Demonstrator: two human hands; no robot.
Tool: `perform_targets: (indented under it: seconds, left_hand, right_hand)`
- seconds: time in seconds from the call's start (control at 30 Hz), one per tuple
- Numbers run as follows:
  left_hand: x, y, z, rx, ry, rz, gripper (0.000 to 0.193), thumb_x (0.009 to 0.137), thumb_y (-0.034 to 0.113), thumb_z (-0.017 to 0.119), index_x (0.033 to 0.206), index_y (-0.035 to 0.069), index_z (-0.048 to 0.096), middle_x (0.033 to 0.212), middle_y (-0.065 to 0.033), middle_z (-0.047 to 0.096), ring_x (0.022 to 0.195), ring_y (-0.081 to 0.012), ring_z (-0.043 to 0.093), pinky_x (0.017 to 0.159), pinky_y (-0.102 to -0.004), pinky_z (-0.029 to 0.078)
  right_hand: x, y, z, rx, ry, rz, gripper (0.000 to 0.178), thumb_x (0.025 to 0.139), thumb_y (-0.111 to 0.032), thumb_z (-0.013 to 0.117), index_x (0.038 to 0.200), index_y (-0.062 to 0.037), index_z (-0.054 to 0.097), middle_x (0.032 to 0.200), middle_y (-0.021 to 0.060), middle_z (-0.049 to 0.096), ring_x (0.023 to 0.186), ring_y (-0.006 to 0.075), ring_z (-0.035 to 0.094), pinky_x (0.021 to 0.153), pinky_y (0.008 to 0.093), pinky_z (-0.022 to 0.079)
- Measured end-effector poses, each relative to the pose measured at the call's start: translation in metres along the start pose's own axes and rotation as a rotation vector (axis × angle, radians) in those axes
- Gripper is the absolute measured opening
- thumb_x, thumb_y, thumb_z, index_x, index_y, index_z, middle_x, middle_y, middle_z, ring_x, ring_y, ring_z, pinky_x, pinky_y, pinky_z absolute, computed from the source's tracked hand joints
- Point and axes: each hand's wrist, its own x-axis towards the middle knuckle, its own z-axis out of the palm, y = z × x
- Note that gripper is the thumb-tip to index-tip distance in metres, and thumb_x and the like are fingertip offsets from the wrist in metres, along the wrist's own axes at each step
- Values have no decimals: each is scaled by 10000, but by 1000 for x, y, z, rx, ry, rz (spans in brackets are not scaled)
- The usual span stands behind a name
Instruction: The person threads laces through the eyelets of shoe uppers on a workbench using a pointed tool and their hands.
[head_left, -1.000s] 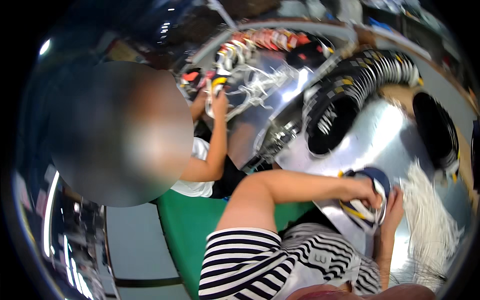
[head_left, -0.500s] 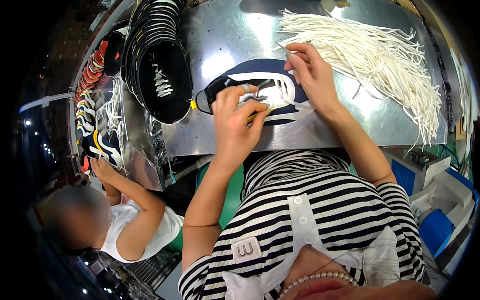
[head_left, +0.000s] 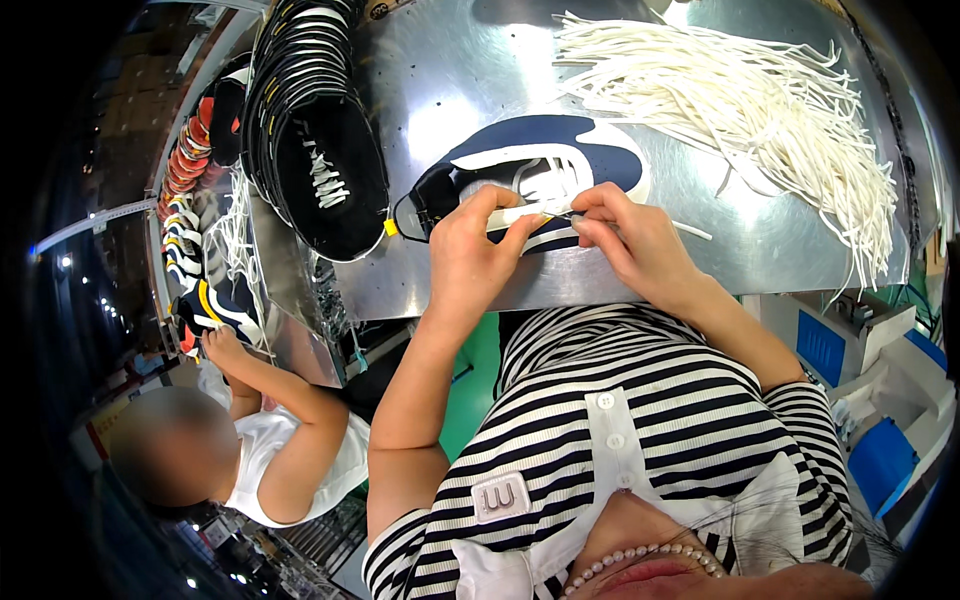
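Note:
A navy and white shoe upper lies on the metal table, its dark heel end to the left with a yellow tab. White lace crosses part of its opening. My left hand is closed on the near edge of the upper, beside the eyelet row, thumb and forefinger pinching it. Close by, my right hand pinches a thin pointed metal tool, its tip at that same edge near my left thumb. Fingers hide part of the tool. A loose lace end sticks out to the right of the upper.
A large pile of white laces spreads over the right of the metal table. Nested black uppers are stacked at the left. Further left, a co-worker's hand touches another upper, near a row of more uppers.
My right hand has come down and left from beyond the upper to its near edge, bringing the tool beside my left hand. The left hand still grips the upper, its thumb shifted slightly.

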Motion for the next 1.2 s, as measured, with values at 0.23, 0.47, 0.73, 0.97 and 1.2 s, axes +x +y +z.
perform_targets:
  seconds: [0.23, 0.47, 0.73, 0.97, 1.2]
  left_hand:
    - [-3, -6, 16, -62, 43, 127, 211, 767, 155, 777, 860, 23, 642, 759, -123, 666, 655, -294, 646, 586, -349, 491]
    - [-1, -4, 26, -37, 102, 212, 163, 807, 106, 741, 869, 22, 615, 747, -117, 632, 617, -283, 606, 551, -347, 456]
    - [-17, 6, 29, 129, 139, 500, 176, 767, 33, 746, 854, 27, 593, 721, -102, 580, 615, -281, 559, 552, -364, 428]
    - [-26, 5, 28, 129, 169, 599, 227, 727, -8, 766, 842, 25, 573, 716, -93, 567, 596, -272, 542, 530, -356, 411]
    - [-14, -4, 25, 66, 109, 598, 226, 733, -4, 767, 832, 35, 568, 700, -86, 551, 581, -257, 525, 524, -355, 401]
  right_hand:
    - [8, -7, 1, 105, -24, 189, 180, 931, -135, 561, 1043, -15, 486, 712, 141, 646, 675, 322, 651, 596, 399, 482]
    - [20, 6, 2, -135, 17, -57, 184, 925, -177, 574, 1027, -72, 462, 709, 157, 631, 666, 363, 633, 587, 440, 477]
    - [41, -29, -25, -341, -225, -353, 174, 882, -159, 578, 1029, -70, 601, 755, 120, 645, 685, 326, 623, 631, 415, 480]
    - [31, -27, -28, -512, -276, -120, 193, 849, -162, 582, 997, -60, 652, 807, 141, 681, 819, 341, 658, 720, 429, 507]
    - [44, -13, -18, -165, -211, -16, 214, 779, -156, 676, 973, -67, 690, 817, 129, 696, 796, 306, 669, 716, 388, 508]
